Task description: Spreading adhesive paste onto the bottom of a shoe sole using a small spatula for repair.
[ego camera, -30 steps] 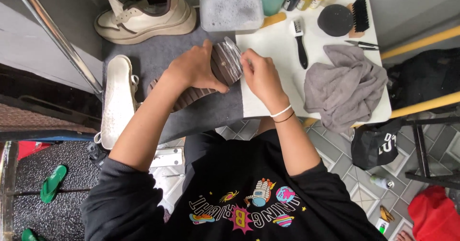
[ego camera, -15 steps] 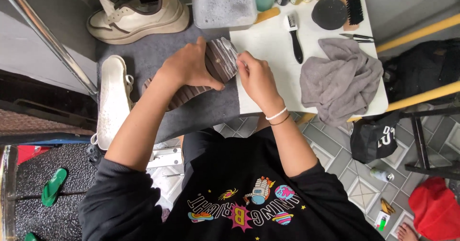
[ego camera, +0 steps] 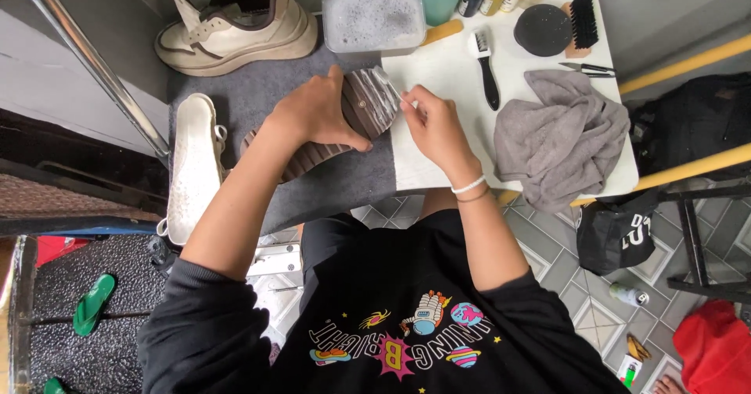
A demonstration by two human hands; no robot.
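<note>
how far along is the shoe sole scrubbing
In hand: the left hand pins the brown ridged shoe sole turned up on the grey mat, and the right hand works a small white brush over its foamy toe end. The rest of the sole looks dry. The cream sneaker and white insole lie aside.

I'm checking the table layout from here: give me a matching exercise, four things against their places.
Things:
1. grey cloth
2. clear tub of soapy water
3. cream shoe
4. brown-soled shoe

Places:
A. sole up, under the left hand
B. upright at the far left of the grey mat
C. crumpled at the right of the white board
D. far edge, between mat and board

Pairs: 1-C, 2-D, 3-B, 4-A
</note>
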